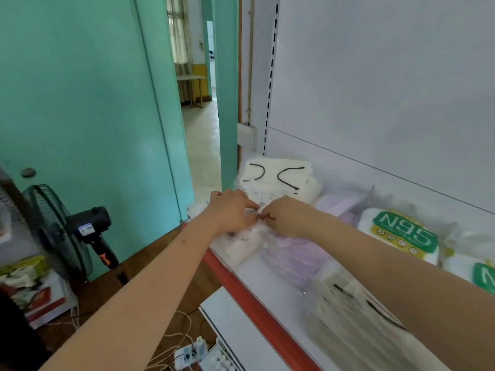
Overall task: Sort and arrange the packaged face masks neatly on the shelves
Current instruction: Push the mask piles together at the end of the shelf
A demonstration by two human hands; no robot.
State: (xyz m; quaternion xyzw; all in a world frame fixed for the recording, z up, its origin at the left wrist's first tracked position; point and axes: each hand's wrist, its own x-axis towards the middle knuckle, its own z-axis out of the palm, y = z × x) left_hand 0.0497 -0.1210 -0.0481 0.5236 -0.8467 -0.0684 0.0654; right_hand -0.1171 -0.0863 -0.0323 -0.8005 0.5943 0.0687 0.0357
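My left hand [231, 210] and my right hand [288, 216] meet over a clear-wrapped pack of white masks [241, 243] at the left end of the white shelf [270, 279]. Both hands pinch the top of that pack. Behind them lies a stack of white masks with black ear loops [278, 178]. A lilac mask pack [294, 255] sits under my right wrist, and another lilac pack [338, 204] lies further back. N95 packs [401, 234] with green labels lie to the right. A beige pack with black loops [356, 325] lies at the front.
The shelf has a red front edge [257, 303] and a white back panel [375, 103]. A black standing fan [61, 231] is at the left by the teal door [80, 103]. A power strip with cables [190, 352] lies on the floor, and stacked boxes [34, 287] are at far left.
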